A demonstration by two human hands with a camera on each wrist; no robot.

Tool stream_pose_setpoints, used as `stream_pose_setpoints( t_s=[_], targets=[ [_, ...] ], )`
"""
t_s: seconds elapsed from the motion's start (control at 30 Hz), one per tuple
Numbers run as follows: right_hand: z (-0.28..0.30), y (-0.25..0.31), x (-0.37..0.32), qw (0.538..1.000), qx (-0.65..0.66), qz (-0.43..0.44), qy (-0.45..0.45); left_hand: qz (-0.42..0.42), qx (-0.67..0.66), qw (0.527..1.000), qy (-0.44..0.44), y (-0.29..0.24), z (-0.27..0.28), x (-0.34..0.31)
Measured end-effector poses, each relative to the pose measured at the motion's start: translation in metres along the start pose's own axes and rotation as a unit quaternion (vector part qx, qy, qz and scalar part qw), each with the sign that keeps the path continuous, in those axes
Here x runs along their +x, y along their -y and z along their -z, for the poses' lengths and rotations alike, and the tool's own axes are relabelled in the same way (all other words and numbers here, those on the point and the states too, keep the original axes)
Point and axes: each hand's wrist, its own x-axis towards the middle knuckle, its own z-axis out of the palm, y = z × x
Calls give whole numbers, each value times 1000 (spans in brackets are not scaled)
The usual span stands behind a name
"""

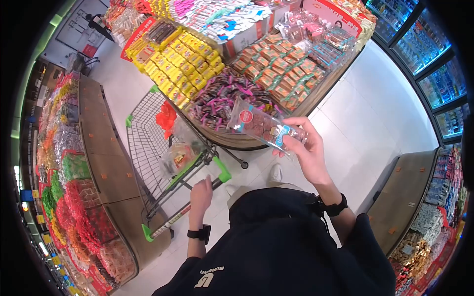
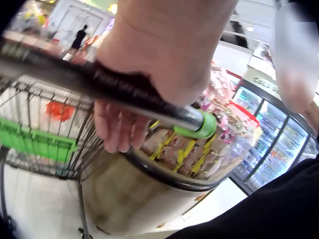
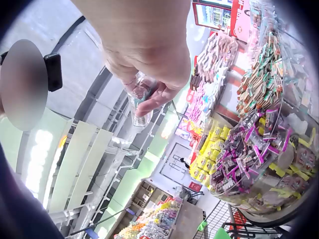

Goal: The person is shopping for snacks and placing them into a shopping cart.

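Note:
My right hand (image 1: 308,153) pinches a clear packet (image 1: 256,123) by its near end, thumb on top, above the front of the sweets display. Round brown pieces and blue and red labels show through the film. In the right wrist view the fingers of that hand (image 3: 149,59) curl round the packet (image 3: 141,94). My left hand (image 1: 201,195) is at the shopping cart's handle (image 1: 170,220), close to its green corner. Seen from the left wrist, the hand (image 2: 139,94) lies over the handle (image 2: 60,74), its fingers curled down past the bar.
Inside the cart (image 1: 148,133) are a red item (image 1: 167,118) and a clear bag (image 1: 178,157). The round-cornered display holds yellow packs (image 1: 180,64) and purple-and-dark sweets (image 1: 227,96). Sweet shelves stand left (image 1: 98,138) and right (image 1: 402,192); lit coolers (image 1: 429,49) line the far right.

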Motion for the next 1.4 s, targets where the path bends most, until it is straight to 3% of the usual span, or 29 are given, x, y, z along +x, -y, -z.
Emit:
stream_pose_setpoints(
  t_s=[0.03,0.13,0.27,0.57,0.67,0.7,0.8,0.87,0.93,1.0,1.1,1.23,1.4],
  targets=[
    [8,5,1,1000,20,-11,11,51,9,998,30,-4,-5,-3],
    [15,16,2,1000,-7,-5,13,27,-73,995,-58,-10,-12,-5],
    [28,23,9,998,-5,-19,64,42,-69,996,-40,-13,-10,-5],
    [45,16,21,964,205,-58,160,52,-55,997,-27,-21,-19,-14],
    [45,25,18,982,102,-46,152,14,-136,987,-83,-22,-27,-18],
    [44,29,16,984,82,-27,158,38,-192,976,-94,-38,-20,-22],
    [41,34,8,985,36,-2,171,-59,-227,942,-239,-90,12,-28],
    [37,37,6,982,27,-19,188,-98,-356,903,-219,-123,39,-25],
    [29,36,6,978,27,-45,204,-192,-566,790,-138,-167,69,-19],
    [20,34,4,975,24,-52,215,-276,-645,701,-128,-194,73,-3],
    [7,28,-2,977,51,-21,207,-221,-734,642,-33,-224,100,-1],
    [9,26,-5,980,-10,17,199,-223,-773,593,32,-226,101,2],
    [13,23,-9,983,-74,31,165,-246,-747,616,39,-226,94,4]
  ],
)
